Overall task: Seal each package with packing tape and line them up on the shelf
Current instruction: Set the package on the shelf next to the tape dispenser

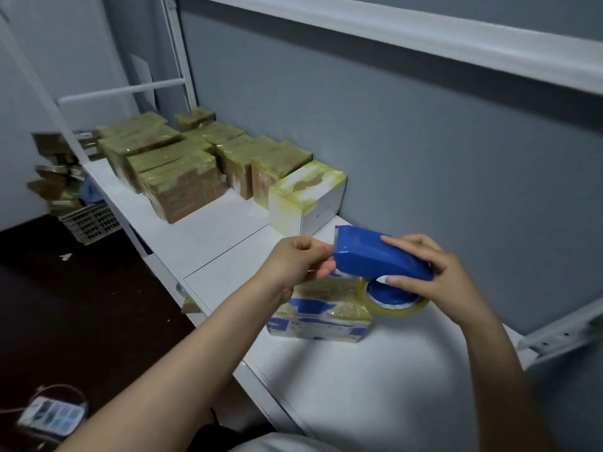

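White shelf (222, 236); sealing step: right hand (437, 275) grips tape dispenser (368, 256) above package (323, 308); left hand (300, 259) pinches its blade edge; next, probably draw tape across.

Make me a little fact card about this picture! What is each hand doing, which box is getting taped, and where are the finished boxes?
left hand: pinches the front end of the tape dispenser
right hand: grips the dispenser's back end, above the tape roll
box in work: blue and white package, lying on the white shelf under the hands, some tape already on it
finished boxes: taped brown packages lined up farther along the shelf, with a white box nearest
floor: basket by the shelf's far end
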